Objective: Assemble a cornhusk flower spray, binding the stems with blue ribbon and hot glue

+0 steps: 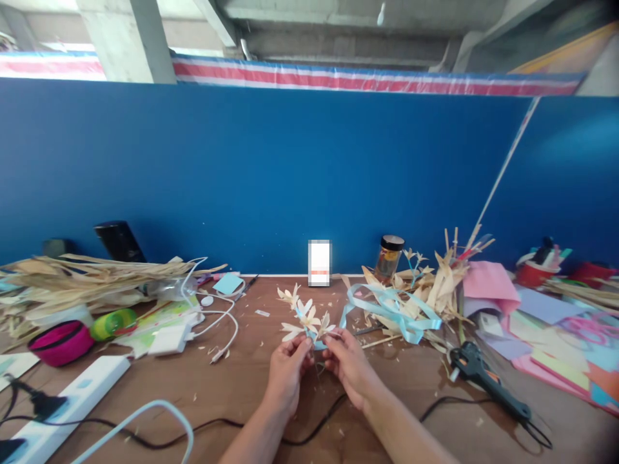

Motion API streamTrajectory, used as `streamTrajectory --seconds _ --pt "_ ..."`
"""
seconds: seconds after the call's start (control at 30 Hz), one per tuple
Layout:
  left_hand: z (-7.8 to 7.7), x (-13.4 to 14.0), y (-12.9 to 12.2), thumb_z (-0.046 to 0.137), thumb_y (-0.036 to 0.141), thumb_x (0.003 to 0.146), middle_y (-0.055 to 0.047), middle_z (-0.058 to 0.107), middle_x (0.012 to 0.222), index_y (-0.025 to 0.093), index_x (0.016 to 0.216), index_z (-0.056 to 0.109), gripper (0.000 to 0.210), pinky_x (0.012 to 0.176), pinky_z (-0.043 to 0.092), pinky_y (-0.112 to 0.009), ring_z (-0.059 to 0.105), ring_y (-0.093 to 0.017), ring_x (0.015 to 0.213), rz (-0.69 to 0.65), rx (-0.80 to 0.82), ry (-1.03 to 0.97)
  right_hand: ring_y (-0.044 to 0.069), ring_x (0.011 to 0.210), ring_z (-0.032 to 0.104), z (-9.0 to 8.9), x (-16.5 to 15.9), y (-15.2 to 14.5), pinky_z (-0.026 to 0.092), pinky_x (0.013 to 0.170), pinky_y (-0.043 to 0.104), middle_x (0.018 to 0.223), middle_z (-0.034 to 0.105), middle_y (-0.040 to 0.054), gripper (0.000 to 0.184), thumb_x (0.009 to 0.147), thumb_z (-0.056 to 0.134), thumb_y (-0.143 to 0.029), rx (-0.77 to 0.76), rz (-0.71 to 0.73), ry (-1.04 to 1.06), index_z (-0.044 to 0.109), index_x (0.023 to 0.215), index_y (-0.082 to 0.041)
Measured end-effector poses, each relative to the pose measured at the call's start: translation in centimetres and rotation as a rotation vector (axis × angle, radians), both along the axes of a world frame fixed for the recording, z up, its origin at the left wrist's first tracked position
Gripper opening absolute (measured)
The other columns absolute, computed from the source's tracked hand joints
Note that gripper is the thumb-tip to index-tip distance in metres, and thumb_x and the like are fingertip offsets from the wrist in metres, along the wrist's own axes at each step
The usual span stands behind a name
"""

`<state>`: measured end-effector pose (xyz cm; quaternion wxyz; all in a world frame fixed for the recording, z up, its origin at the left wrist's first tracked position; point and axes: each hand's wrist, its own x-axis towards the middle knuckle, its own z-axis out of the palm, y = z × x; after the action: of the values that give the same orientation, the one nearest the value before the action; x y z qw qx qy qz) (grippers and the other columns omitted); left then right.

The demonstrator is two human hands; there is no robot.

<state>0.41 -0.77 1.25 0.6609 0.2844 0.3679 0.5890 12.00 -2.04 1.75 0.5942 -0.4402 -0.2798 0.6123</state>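
A sprig of pale flowers (pixel 308 316), apparently made of dried husk, stands up between my two hands in the middle of the table. My left hand (pixel 289 368) is closed in a pinch on its lower stem, where light blue wrapping shows. Just to the right, my right hand (pixel 349 362) pinches at the same spot, on the light blue ribbon (pixel 355 298); a flower partly touches its fingertips. The ribbon's loose loops spread rightward over husk pieces. Both hands' fingers partly hide the stem's lower end.
A glue gun (pixel 488 380) lies at right, its black cable crossing in front. Dried husks (pixel 438 283), a jar (pixel 389 258) and coloured paper (pixel 546 303) sit beyond. At left are a power strip (pixel 82 406), white charger (pixel 169 338), pink band (pixel 60 343) and more husks (pixel 87 277).
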Motion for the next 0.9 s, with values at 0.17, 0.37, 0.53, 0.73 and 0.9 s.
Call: streamTrajectory --seconds 0.17,0.37,0.53,0.73,0.9 --pt "-0.2 0.1 -0.1 0.074 0.021 0.056 -0.001 0.063 0.065 0.011 0.073 0.064 0.021 0.051 0.044 -0.017 0.054 -0.008 0.054 -0.002 0.002 0.005 0.004 0.050 0.043 -0.1 -0.3 -0.5 0.033 0.043 0.013 0.058 0.048 -0.0060 0.021 0.068 0.065 -0.031 0.081 0.142 -0.188 0.051 0.070 -0.016" --pt "-0.6 0.1 -0.1 0.072 0.021 0.059 -0.003 0.065 0.068 0.011 0.075 0.064 0.021 0.059 0.047 -0.022 0.058 -0.012 0.061 -0.023 0.022 0.029 0.006 0.050 0.044 -0.3 -1.0 -0.7 0.034 0.044 0.015 0.057 0.050 -0.0051 0.020 0.068 0.063 -0.031 0.096 0.115 -0.252 0.051 0.071 -0.015" --pt "-0.5 0.2 -0.2 0.071 0.020 0.060 -0.002 0.064 0.067 0.012 0.075 0.064 0.018 0.059 0.047 -0.022 0.058 -0.011 0.061 -0.046 0.033 0.035 0.005 0.051 0.045 -0.2 -0.8 -0.6 0.034 0.044 0.014 0.060 0.051 -0.0054 0.022 0.066 0.066 -0.031 0.047 0.075 -0.141 0.053 0.075 -0.016" --pt "-0.5 0.2 -0.3 0.071 0.021 0.061 -0.002 0.063 0.065 0.010 0.074 0.064 0.018 0.058 0.047 -0.023 0.058 -0.012 0.059 -0.062 0.034 0.040 0.004 0.050 0.044 -0.4 -0.8 -0.6 0.033 0.043 0.013 0.059 0.050 -0.0055 0.021 0.068 0.065 -0.031 0.031 0.090 -0.134 0.053 0.075 -0.016" --pt "-0.6 0.2 -0.3 0.072 0.023 0.059 -0.003 0.065 0.068 0.011 0.076 0.064 0.022 0.057 0.047 -0.023 0.059 -0.013 0.060 -0.053 0.037 0.050 0.005 0.052 0.045 -0.3 -0.8 -0.8 0.033 0.044 0.013 0.062 0.052 -0.0047 0.022 0.068 0.065 -0.032 0.070 0.073 -0.140 0.054 0.078 -0.016"
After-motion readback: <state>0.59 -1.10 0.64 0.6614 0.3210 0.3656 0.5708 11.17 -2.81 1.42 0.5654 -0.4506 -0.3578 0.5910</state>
